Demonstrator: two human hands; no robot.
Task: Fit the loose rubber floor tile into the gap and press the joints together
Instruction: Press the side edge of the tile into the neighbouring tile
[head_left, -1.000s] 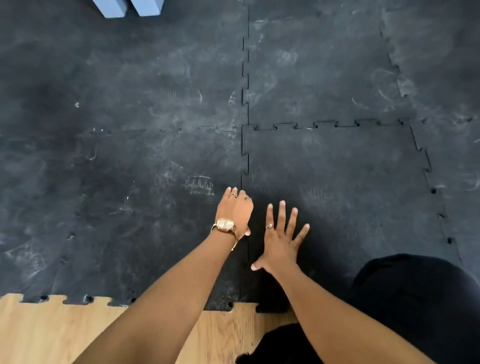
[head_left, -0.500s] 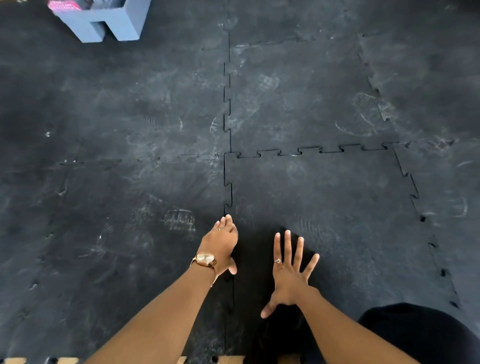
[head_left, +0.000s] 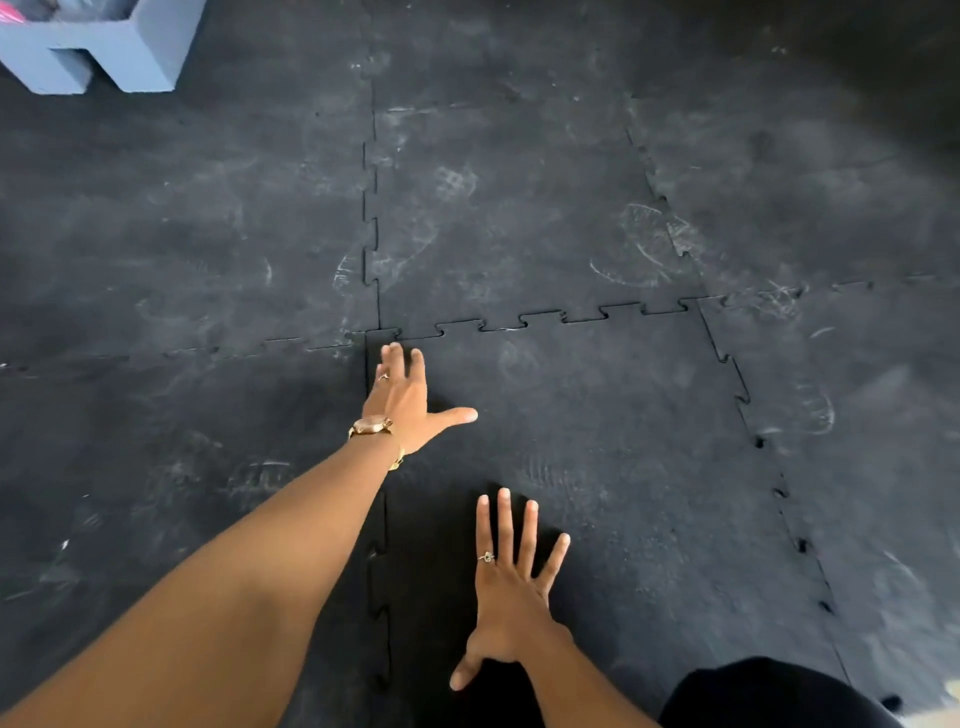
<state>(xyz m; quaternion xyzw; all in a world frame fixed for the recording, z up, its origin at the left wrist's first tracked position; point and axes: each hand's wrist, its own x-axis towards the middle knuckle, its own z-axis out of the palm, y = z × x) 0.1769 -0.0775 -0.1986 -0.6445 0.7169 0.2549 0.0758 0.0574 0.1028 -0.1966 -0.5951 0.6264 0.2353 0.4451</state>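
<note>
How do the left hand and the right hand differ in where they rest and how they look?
The left hand rests at the tile's far left corner, by the joint; the right hand lies nearer the person, further inside the tile. The left wrist carries a gold watch; the right wrist is bare. Both are flat, open, and wear a ring.

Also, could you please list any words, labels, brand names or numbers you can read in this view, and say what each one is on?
None can be read.
Wristwatch on the left hand: the face is too small to read.
Rubber floor tile: only scuffs and shoe prints, no lettering.
Grey block at top left: plain.
Pink item above it: blurred, nothing legible.
</note>
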